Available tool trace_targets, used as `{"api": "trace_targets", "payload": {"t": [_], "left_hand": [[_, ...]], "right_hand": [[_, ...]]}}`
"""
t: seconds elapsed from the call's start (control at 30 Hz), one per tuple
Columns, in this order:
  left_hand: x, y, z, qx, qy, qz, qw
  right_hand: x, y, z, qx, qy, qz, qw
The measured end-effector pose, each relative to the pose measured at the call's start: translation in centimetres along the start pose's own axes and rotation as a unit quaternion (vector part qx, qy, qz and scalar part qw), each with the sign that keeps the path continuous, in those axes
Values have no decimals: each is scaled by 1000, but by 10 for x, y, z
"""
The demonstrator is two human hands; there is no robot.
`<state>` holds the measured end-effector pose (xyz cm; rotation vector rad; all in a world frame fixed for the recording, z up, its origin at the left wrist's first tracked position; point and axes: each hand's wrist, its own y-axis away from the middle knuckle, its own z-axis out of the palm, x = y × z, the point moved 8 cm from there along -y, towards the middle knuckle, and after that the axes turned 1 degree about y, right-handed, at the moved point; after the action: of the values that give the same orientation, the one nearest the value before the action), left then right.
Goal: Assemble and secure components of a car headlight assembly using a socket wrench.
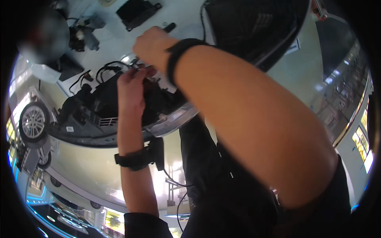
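Black lamp housing (85,119) seen at near side of white tabletop (186,16), just in front of the wearer's body. Long axis laid roughly left to right, curved by the fisheye. Clear lens (174,118) turned toward the body at the right end; cables (106,68) bunched on the far side. Slatted grille section exposed beside the left forearm.

Markings: small white label (70,129) fixed on the housing's left part; its print is too small to be read. Faint pale marks noted along the lower rim, not made out.

Right hand (152,45) is closed in a fist round a dark-handled tool (170,27), handle end left protruding past the fist. Left hand (131,90) is held over the housing just below the fist, fingers bent and drawn in near the thumb; whether anything is pinched there cannot be told, fingertips being partly hidden.

Black bands are worn on both wrists. Farther off on the table: a black box-like part (137,14) beyond the right hand, and a large glossy dark unit (254,27) to the right.
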<state>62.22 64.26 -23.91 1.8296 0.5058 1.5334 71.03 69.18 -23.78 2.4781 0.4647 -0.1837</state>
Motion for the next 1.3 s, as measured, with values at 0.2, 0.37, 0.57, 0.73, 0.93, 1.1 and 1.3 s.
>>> {"api": "trace_targets", "payload": {"t": [0.2,0.37,0.57,0.73,0.93,1.1,1.3], "left_hand": [[-4,11,-17,46,-30,-1,999],[9,16,-7,111,-52,58,991],[3,22,-25,136,-73,82,985],[2,20,-18,169,-77,93,978],[-6,14,-18,179,-63,55,980],[-3,13,-19,135,-37,106,984],[-5,19,-17,135,-18,27,990]], "right_hand": [[1,3,-5,102,-91,-89,987],[6,-25,41,22,-219,-109,969],[-8,0,5,-242,-76,-114,961],[-5,-2,0,-402,-7,-29,915],[-13,-26,21,-253,-139,-238,927],[-2,1,11,-402,-174,65,897],[-9,-25,29,-178,-114,-175,962]]}}
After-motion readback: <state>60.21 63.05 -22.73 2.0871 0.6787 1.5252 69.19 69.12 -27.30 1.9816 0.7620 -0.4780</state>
